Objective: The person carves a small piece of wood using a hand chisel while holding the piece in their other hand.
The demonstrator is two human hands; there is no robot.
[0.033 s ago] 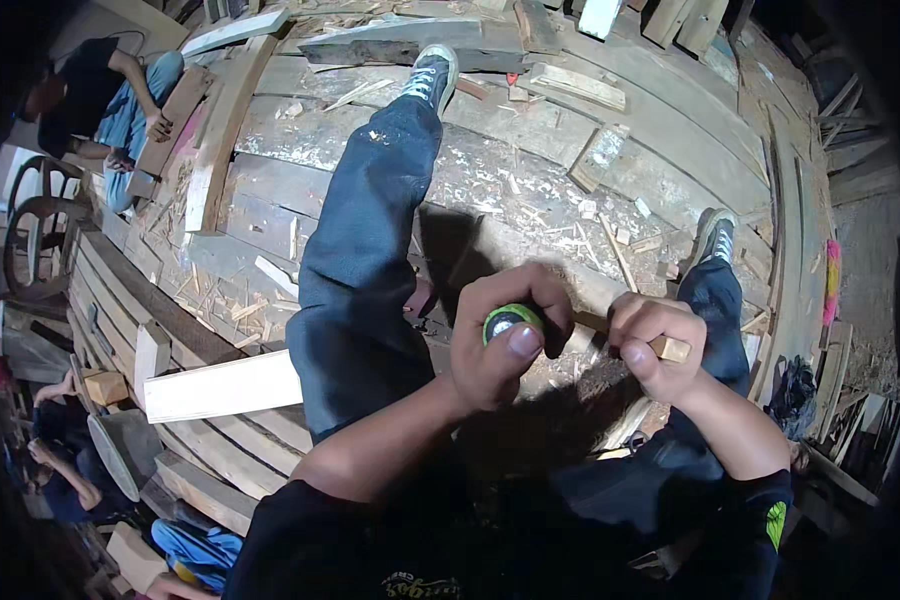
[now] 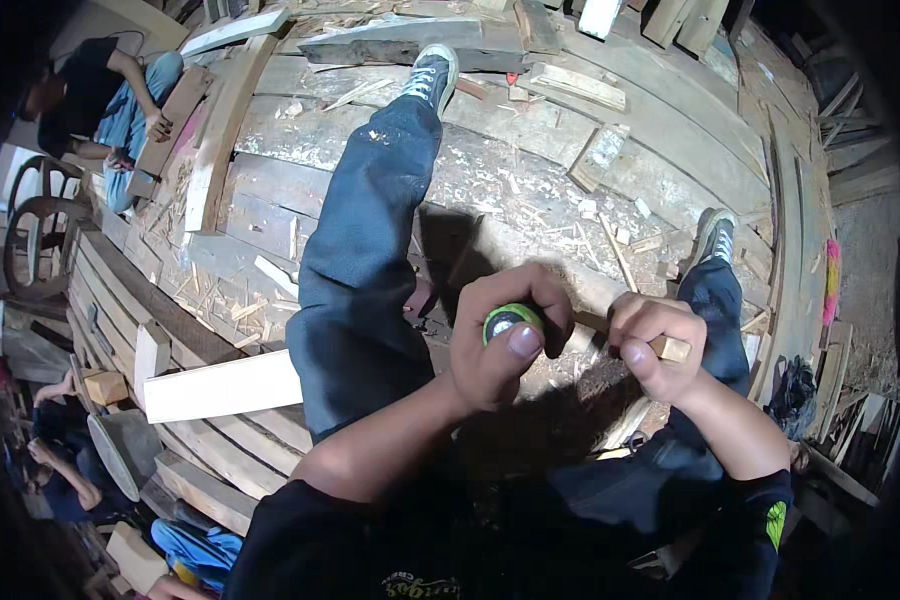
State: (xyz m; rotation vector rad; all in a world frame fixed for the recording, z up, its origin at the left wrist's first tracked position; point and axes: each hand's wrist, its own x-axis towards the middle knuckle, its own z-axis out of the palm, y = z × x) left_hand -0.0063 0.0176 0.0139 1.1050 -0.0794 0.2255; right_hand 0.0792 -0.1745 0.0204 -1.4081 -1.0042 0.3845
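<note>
My left hand [image 2: 490,360] is closed around a green-and-black handle [image 2: 506,320]. Its round, pale-centred end faces up, and the rest of the tool is hidden by the fist. To the right, my right hand [image 2: 660,325] grips a slim piece of wood [image 2: 673,349] whose squared end pokes out beside the thumb. Both fists hang between my spread legs, a short gap apart. Whether the two held things touch cannot be seen, as fingers and dark shadow cover that area.
Wood chips and offcuts litter the plank floor [image 2: 510,130]. A pale board [image 2: 225,387] lies over stacked planks at left. A long beam [image 2: 225,140] rests farther off. One person [image 2: 90,90] sits at upper left, others at lower left. A black plastic bag [image 2: 793,395] lies at right.
</note>
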